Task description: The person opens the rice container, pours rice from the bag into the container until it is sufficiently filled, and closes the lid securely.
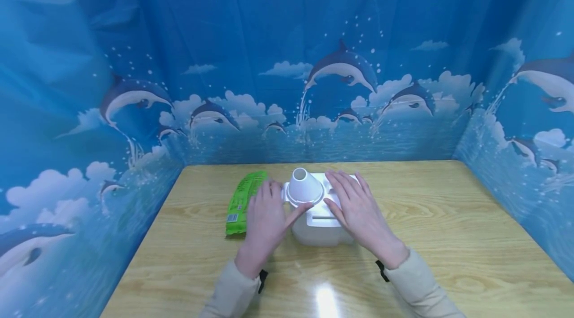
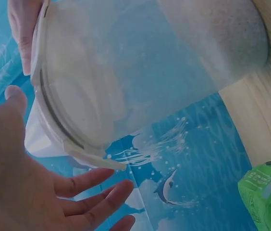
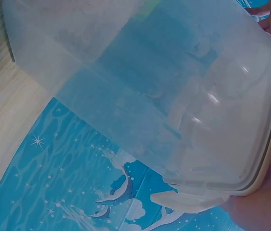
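Note:
A translucent plastic container (image 1: 320, 237) stands upright on the table, capped by a white lid (image 1: 319, 219) with a cone-shaped white spout (image 1: 306, 187) at its left. My left hand (image 1: 265, 216) is at the lid's left side, thumb pointing toward the spout; the left wrist view shows its fingers spread near a lid latch (image 2: 94, 160) that juts outward. Across the lid's right part lies my right hand (image 1: 358, 208), fingers extended and thumb apart. Another latch (image 3: 190, 201) sticks out in the right wrist view, where most of that hand is hidden. Pale grainy contents (image 2: 222, 29) fill the container's bottom.
A bright green printed bag (image 1: 239, 203) lies left of the container, partly behind my left hand. The wood-grain table (image 1: 448, 238) is enclosed at the back and sides by a blue dolphin-print curtain (image 1: 278, 24).

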`<state>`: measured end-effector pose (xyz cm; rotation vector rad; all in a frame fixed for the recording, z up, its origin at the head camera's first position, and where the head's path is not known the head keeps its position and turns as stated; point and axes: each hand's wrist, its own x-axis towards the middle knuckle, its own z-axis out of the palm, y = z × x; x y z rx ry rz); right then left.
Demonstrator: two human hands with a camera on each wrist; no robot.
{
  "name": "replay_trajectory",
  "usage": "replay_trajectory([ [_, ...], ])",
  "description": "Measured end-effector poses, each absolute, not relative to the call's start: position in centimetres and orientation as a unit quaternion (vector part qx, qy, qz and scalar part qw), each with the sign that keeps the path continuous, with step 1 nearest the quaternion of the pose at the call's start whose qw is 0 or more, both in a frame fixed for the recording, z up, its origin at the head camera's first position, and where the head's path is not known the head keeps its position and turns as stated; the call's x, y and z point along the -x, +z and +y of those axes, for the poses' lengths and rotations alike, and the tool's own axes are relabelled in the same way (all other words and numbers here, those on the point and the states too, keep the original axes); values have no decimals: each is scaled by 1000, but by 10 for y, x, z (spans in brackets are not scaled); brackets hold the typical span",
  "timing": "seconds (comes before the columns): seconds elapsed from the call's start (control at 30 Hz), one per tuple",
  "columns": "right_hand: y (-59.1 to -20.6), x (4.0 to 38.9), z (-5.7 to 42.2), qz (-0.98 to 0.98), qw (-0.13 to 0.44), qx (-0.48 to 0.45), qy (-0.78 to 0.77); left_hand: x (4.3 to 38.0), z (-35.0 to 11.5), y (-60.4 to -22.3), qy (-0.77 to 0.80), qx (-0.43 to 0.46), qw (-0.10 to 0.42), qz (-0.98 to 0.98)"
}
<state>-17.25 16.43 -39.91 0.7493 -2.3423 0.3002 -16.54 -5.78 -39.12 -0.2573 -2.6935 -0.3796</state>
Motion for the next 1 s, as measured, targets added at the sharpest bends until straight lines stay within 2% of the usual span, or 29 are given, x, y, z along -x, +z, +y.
replay_trajectory([
  [0.33,-401,173,164,-891,330,-289,119,163,-55,-397,-110,107,237,-959],
  [0.8,-402,173,167,-889,333,-290,119,163,-54,-399,-138,101,181,-969],
  [1.0,-402,170,170,-890,333,-289,114,163,-55,-400,-140,112,171,-969],
])
